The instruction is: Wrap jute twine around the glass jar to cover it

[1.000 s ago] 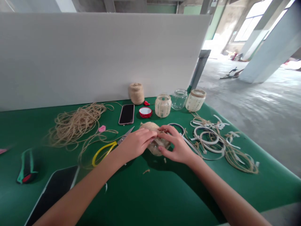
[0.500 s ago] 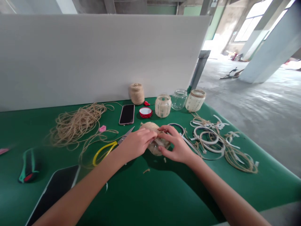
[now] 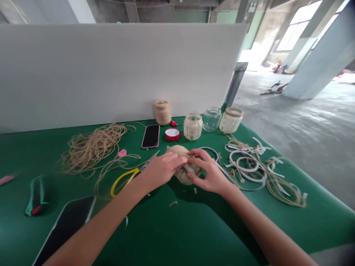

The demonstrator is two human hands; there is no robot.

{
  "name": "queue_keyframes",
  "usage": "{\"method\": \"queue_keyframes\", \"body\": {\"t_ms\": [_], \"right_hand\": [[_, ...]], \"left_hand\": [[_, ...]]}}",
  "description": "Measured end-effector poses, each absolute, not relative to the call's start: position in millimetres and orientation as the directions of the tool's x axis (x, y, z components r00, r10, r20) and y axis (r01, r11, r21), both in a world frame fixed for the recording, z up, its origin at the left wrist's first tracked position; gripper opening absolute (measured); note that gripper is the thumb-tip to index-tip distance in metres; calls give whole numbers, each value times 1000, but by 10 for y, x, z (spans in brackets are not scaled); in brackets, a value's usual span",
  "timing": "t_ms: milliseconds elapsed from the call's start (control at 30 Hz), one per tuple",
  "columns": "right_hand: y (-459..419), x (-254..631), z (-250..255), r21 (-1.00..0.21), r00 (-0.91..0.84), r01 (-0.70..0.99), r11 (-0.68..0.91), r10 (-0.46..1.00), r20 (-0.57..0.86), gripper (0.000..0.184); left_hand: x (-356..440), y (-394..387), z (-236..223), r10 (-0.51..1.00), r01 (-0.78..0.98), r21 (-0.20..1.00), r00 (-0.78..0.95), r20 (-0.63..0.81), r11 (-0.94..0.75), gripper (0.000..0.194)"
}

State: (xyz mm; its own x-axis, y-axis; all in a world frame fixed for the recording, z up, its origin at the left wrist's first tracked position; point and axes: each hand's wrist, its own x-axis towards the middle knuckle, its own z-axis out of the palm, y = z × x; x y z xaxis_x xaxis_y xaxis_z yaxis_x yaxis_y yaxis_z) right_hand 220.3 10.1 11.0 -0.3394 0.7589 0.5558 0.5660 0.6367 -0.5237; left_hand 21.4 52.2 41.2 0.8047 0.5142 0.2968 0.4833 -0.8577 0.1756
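Jar (image 3: 183, 177) seems part-covered: twine (image 3: 179, 149) at twelve o'clock, bare at six; left hand (image 3: 163, 167) and right hand (image 3: 209, 171) grasp it.

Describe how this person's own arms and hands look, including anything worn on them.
The left hand and right hand are bare, without gloves. Both forearms show slim and uncovered, with no sleeves in view, narrowing toward the wrists. No watch, bracelet or ring can be made out. Fingernail details are too small to tell.
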Motion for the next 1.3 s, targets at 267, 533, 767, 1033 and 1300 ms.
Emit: {"method": "queue_keyframes", "body": {"t_ms": [267,533,767,1033,1300], "right_hand": [[103,2206,105,-536,-346,556,635,764,545,37],[91,2184,103,-532,-345,560,635,762,547,38],[94,2199,105,-538,-347,565,625,772,532,39],[100,2199,102,-536,-344,567,626,771,536,39],[100,2205,106,-543,-334,561,625,771,542,38]], "left_hand": [[223,538,472,516,478,200,817,255,-855,24],[204,530,479,514,459,249,821,248,-853,21],[218,513,450,580,520,275,780,232,-809,22],[202,523,455,530,491,204,813,241,-847,24],[220,555,427,519,469,228,806,284,-853,24]]}}
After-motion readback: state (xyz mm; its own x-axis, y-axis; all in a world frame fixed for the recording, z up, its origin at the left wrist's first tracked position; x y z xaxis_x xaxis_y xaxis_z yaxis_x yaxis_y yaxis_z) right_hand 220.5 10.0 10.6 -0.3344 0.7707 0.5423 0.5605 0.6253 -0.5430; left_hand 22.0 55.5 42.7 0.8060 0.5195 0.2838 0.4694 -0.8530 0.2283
